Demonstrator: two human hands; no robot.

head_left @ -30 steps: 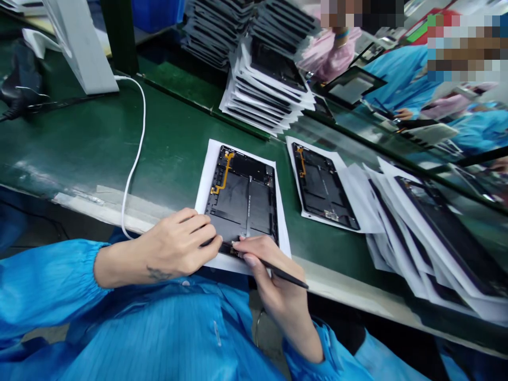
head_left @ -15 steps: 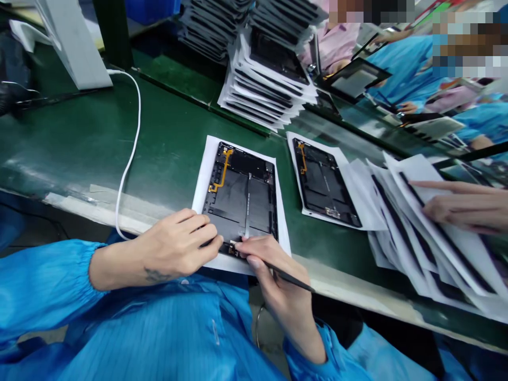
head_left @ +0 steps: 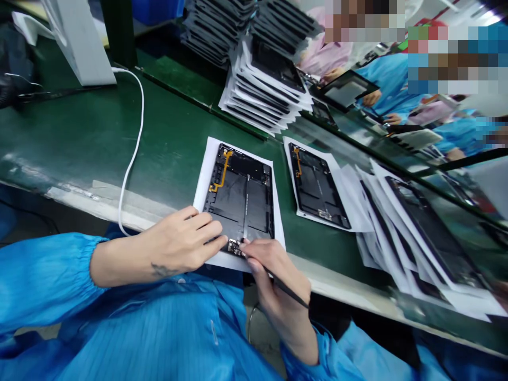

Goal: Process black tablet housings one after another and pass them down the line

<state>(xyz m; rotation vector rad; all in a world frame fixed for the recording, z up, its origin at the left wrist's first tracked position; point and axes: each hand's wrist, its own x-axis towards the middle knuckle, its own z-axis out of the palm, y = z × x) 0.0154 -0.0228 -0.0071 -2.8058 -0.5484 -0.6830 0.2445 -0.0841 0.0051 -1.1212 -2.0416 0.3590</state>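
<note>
A black tablet housing (head_left: 238, 198) with an orange flex cable (head_left: 223, 174) lies on a white sheet (head_left: 203, 177) at the bench's front edge. My left hand (head_left: 188, 241) rests over its lower left corner, fingers apart, with nothing seen in its grasp. Dark tweezers (head_left: 288, 291) are pinched in my right hand (head_left: 278, 275), whose fingertips are at the housing's bottom edge. Beside those fingertips sits a small circuit board (head_left: 235, 246). The tweezer tips are hidden by the fingers.
Another housing (head_left: 317, 182) lies on paper to the right, beside overlapping housings and sheets (head_left: 424, 227). A tall stack (head_left: 265, 84) stands behind. A white cable (head_left: 137, 143) runs from a white stand (head_left: 85, 47) at left. People in blue and pink work at the back right.
My right hand has shifted slightly, exposing more of the small circuit board. Another person's hand over the sheets at right has left the view. The camera view has shifted slightly.
</note>
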